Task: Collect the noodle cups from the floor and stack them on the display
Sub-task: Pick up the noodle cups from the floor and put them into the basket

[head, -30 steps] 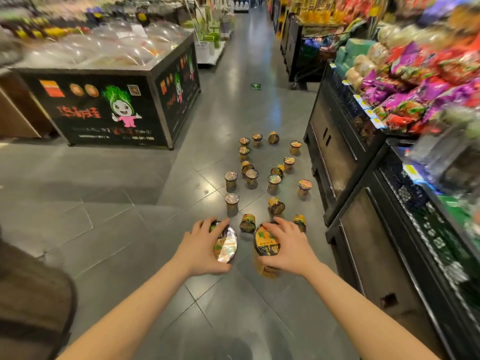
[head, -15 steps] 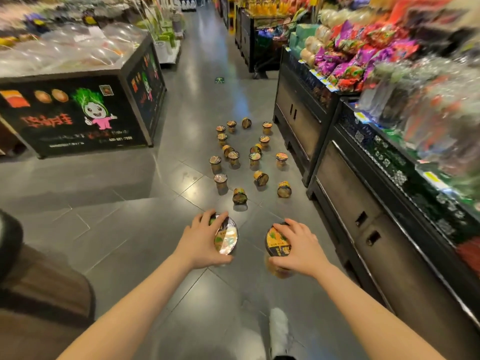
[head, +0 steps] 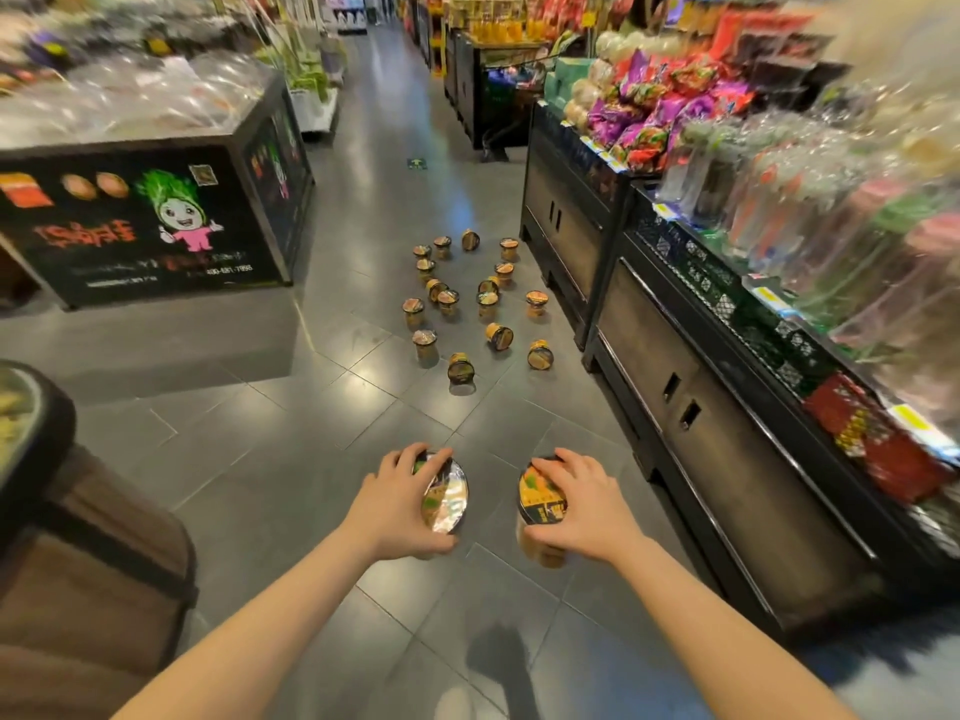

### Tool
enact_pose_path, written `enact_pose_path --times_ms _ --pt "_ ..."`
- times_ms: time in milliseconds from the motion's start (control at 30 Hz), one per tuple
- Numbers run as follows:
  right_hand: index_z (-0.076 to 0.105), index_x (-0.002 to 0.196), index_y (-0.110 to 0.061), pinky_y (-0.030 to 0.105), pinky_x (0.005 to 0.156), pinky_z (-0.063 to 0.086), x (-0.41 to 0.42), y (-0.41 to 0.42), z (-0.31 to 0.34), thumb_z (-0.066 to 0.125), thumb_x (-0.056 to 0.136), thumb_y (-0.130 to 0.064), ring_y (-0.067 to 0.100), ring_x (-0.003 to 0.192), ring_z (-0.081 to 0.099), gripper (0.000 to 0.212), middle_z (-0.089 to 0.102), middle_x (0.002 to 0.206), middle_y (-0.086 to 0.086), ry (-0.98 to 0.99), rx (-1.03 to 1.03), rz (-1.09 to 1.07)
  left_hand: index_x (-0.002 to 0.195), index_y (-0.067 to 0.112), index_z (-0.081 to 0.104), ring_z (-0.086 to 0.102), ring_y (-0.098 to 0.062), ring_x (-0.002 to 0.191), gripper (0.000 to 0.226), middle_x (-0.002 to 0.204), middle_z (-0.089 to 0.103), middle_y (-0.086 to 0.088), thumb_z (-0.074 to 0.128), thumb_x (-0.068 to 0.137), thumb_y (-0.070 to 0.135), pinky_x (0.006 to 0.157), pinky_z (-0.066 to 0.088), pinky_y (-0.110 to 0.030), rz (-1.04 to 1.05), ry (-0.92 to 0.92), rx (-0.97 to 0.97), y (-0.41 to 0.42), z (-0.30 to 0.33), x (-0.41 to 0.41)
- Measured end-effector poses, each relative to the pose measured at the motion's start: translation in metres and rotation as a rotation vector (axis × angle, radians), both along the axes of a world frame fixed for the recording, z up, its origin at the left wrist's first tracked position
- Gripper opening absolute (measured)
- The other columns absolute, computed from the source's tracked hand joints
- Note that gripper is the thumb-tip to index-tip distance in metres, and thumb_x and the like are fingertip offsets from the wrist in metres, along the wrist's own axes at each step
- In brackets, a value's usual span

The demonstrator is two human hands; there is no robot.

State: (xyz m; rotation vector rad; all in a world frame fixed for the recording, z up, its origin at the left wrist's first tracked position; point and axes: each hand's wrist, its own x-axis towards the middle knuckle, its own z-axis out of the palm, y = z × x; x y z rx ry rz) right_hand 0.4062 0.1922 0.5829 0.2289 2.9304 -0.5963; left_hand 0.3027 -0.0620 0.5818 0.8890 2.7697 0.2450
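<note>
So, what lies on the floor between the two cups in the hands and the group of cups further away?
Nothing: in the head view, only bare grey floor tile separates the held cups from the nearest fallen cup.

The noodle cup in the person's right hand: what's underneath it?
The right hand grips the noodle cup by its top, above grey floor tiles. Its orange body hangs below the fingers. The cup itself hides its base and the tile right beneath.
</note>
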Motion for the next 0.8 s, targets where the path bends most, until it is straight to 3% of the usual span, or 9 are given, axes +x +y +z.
enact_pose_path --times_ms 467,633,800 --pt "0.031 0.146 -0.040 0.044 0.109 0.027 0.179 -0.050 -0.016 0.042 0.053 -0.080 0.022 0.140 0.020 0.102 0.024 0.154 -0.005 -0.029 -0.022 0.061 0.152 0.041 0.013 0.024 -0.021 0.138 0.111 0.152 0.023 0.005 0.062 0.058 0.074 0.102 0.041 -0.040 0.073 0.000 0.013 -0.063 -0.013 0.204" --pt "0.030 0.146 -0.040 0.044 0.109 0.026 0.245 -0.074 -0.018 0.058 0.064 -0.071 0.022 0.140 0.020 0.092 0.023 0.154 -0.006 -0.029 -0.022 0.011 0.151 0.040 0.014 0.023 -0.020 0.138 0.111 0.151 0.023 0.006 0.063 0.058 0.075 0.102 0.042 -0.039 0.038 -0.011 0.042 -0.083 -0.014 0.260" --pt "0.030 0.146 -0.040 0.044 0.109 0.028 0.333 -0.097 -0.023 0.042 0.053 -0.079 0.022 0.139 0.021 0.102 0.024 0.154 -0.005 -0.048 0.014 -0.088 0.151 0.041 0.013 0.022 -0.019 0.138 0.111 0.152 0.023 0.006 0.062 0.057 0.076 0.102 0.043 -0.042 -0.032 -0.024 0.046 -0.100 -0.027 0.322"
